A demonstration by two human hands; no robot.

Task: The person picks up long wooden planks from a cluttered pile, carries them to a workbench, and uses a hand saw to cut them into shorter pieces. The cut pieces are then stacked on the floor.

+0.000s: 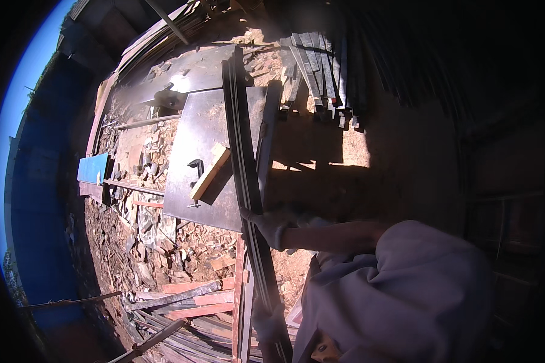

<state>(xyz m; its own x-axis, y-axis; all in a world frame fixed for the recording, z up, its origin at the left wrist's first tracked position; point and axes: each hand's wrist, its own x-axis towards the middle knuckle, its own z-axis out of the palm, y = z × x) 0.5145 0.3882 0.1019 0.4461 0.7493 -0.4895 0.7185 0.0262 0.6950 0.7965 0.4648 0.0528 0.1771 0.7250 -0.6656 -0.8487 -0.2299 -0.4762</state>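
Observation:
A pair of long dark bars (246, 145), lying side by side with a pale line between them, runs from the top middle down to the lower edge. My right hand (265, 225), in a pale glove, is wrapped round the bars near their middle. Lower down, my left hand (269, 323), gloved too and partly in shade, grips the same bars close to the lower edge; its fingers are hard to make out. Beneath the bars' upper part is a grey sheet-topped table (194, 127). A yellowish wood block (211, 173) rests on it beside a black C-clamp (196, 170).
Scrap wood pieces (157, 242) litter the ground on the left. Several long boards (194, 302), some reddish, lie at the lower middle. A stack of dark lengths (321, 66) stands at the upper right. A blue panel (93, 169) sits at left.

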